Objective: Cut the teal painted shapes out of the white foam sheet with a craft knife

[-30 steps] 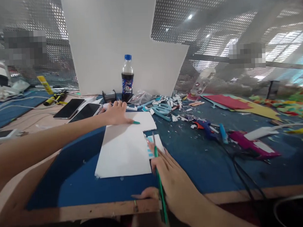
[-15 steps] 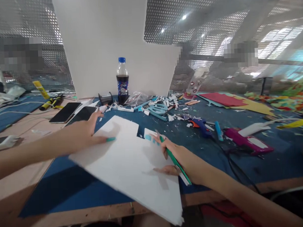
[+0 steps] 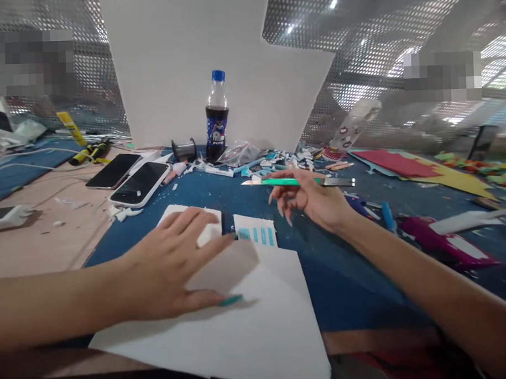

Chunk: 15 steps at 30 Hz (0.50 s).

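Observation:
A white foam board (image 3: 265, 310) lies on the blue mat, its near corner reaching past the table's front edge. A notch is cut into its far side, and a tab beside it carries rows of light blue marks (image 3: 263, 236). My left hand (image 3: 176, 258) rests spread on the board, its index finger near the notch. My right hand (image 3: 314, 201) is raised over the mat, right of the tab, pinching a green-handled craft knife (image 3: 280, 182). The knife lies nearly level, blade toward the left, apart from the board.
Behind the board are two phones (image 3: 139, 183), a cola bottle (image 3: 217, 121), a black spool (image 3: 184, 150) and foam scraps (image 3: 272, 160). To the right lie a purple glue gun (image 3: 445, 241) and red paper sheets (image 3: 401, 163). A clear bottle (image 3: 350, 128) leans at the back.
My right hand has lifted the craft knife off the board and turned it level. The board has turned and shifted nearer. My left hand has come from the board's far-left edge onto it.

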Available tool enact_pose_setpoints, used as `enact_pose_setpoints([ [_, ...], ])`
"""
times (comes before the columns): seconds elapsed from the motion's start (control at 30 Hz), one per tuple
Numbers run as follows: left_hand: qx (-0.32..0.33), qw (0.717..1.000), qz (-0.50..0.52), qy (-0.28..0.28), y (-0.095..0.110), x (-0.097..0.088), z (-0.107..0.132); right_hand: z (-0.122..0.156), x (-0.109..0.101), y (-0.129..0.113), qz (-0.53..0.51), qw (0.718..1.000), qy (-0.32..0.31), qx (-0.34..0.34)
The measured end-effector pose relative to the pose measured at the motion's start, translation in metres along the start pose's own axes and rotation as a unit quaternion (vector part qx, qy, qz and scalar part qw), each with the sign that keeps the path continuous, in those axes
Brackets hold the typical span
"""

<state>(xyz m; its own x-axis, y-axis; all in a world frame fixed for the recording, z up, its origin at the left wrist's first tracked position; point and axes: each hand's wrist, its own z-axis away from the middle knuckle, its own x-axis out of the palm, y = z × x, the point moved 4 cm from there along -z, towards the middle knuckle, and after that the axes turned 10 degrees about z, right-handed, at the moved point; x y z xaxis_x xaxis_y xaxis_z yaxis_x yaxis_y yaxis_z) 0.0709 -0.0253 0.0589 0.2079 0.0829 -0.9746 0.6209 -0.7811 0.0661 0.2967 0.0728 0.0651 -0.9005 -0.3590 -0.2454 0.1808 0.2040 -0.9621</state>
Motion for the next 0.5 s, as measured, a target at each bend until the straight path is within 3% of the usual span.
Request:
enact_pose_setpoints([
  [0.13,0.036,0.993,0.064,-0.090,-0.006,0.025,-0.027,-0.007,-0.005,0.018,-0.038,0.999,0.030,0.016],
  [0.23,0.051,0.975,0.152,-0.153,-0.017,0.038,-0.034,-0.002,-0.002,0.033,-0.054,0.997,0.053,0.014],
  [0.5,0.056,0.952,0.233,-0.190,-0.033,0.040,-0.037,0.011,0.018,0.043,-0.041,0.996,0.041,0.069],
])
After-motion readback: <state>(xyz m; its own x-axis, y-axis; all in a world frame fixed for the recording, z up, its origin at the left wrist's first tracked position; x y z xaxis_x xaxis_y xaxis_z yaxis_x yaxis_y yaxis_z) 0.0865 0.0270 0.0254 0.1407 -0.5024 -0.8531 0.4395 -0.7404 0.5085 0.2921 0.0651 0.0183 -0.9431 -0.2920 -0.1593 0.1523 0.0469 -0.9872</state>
